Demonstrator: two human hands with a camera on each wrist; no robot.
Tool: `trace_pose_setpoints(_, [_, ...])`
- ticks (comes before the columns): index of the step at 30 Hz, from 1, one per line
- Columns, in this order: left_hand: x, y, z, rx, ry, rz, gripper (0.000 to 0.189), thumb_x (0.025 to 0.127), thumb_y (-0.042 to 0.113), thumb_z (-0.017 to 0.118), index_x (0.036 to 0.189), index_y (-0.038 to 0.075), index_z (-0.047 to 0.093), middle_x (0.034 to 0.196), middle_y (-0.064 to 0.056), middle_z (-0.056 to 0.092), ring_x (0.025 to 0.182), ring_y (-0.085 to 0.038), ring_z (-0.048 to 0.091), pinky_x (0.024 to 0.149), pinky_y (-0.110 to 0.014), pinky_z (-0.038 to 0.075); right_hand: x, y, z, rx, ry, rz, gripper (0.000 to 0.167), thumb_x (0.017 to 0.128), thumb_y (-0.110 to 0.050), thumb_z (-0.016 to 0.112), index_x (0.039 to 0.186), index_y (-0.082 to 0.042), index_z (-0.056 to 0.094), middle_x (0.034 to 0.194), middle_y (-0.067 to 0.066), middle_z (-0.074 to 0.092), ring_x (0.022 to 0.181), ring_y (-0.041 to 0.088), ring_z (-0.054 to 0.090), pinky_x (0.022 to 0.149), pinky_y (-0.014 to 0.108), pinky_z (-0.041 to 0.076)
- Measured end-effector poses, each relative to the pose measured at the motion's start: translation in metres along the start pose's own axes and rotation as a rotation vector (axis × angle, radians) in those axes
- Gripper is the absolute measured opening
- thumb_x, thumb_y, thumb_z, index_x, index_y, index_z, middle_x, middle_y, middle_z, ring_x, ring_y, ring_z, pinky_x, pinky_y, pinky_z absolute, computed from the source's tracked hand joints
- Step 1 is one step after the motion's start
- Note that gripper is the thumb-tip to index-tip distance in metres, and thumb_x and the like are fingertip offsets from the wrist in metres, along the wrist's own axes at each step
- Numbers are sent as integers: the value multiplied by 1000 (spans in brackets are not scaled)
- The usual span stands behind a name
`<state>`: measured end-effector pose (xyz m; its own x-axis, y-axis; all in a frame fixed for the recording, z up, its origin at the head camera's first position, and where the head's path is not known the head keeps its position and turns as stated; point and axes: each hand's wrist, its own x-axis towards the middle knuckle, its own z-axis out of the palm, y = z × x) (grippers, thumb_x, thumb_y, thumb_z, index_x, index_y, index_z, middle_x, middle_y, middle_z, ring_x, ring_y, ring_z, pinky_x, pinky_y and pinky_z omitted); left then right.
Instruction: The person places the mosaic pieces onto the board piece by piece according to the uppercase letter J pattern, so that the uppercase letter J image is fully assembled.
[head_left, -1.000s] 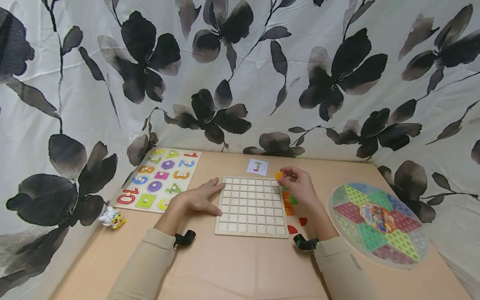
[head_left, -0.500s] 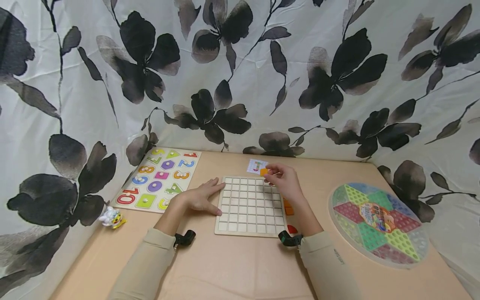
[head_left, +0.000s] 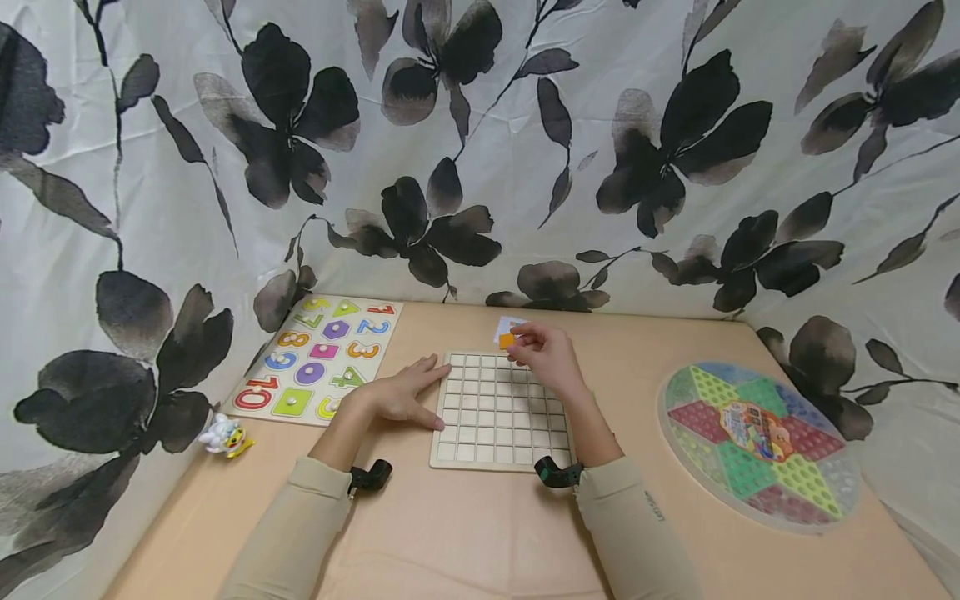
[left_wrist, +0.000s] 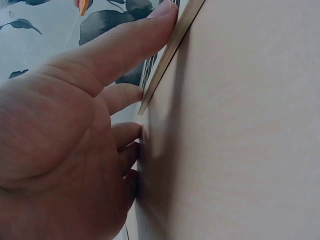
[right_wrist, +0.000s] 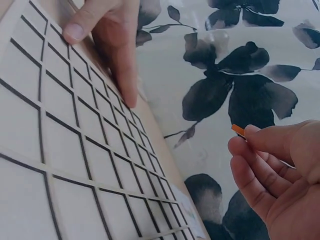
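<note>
My right hand [head_left: 551,360] pinches a small orange square tile [head_left: 507,341] between thumb and fingertips, held over the far edge of a white grid board [head_left: 495,408]. In the right wrist view the tile [right_wrist: 238,130] shows edge-on, up off the board. A patterned card [head_left: 502,327] lies just behind the board, partly covered by the right hand and tile. My left hand [head_left: 397,394] rests at the board's left edge with fingers spread. The left wrist view has its thumb [left_wrist: 145,37] touching the board's wooden side [left_wrist: 172,47].
A number and shape puzzle board [head_left: 322,354] lies at the back left, with a small white and yellow toy figure [head_left: 225,435] near its corner. On the right lies a round, star-patterned game board [head_left: 757,450]. A floral cloth [head_left: 555,167] hangs behind the table.
My right hand has carried the orange tile leftward from the board's right side to its far edge near the card. The forearm now hides the loose coloured pieces there. The left hand stays put.
</note>
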<state>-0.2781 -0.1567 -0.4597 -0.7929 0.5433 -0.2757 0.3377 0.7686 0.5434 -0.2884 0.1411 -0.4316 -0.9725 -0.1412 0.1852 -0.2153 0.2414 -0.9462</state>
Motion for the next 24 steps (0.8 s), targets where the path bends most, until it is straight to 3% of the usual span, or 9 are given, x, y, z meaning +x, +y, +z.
trace_pose_setpoints(16, [-2, 2, 0, -4, -5, 0, 108, 82, 55, 83, 167, 22, 25, 177, -13, 3, 163, -36, 0, 130, -60, 10, -4, 17, 23, -40, -28, 54, 23, 94, 1, 72, 117, 1, 72, 90, 13, 67, 90, 45, 73, 81, 55, 62])
trace_pose_setpoints(20, [-2, 2, -1, -9, -1, 2, 108, 82, 53, 83, 167, 21, 25, 176, -13, 3, 163, -36, 0, 130, -61, 10, -3, 22, 26, -69, -22, 55, 22, 94, -1, 74, 116, 0, 73, 91, 12, 67, 84, 37, 72, 72, 38, 62])
trace_pose_setpoints(24, [-3, 3, -2, -15, -7, 2, 108, 82, 52, 84, 167, 21, 24, 176, -14, 2, 163, -37, -1, 130, -62, 9, -3, 26, 29, -116, -7, 35, 21, 93, -2, 75, 114, -1, 75, 92, 10, 67, 78, 23, 65, 63, 22, 53])
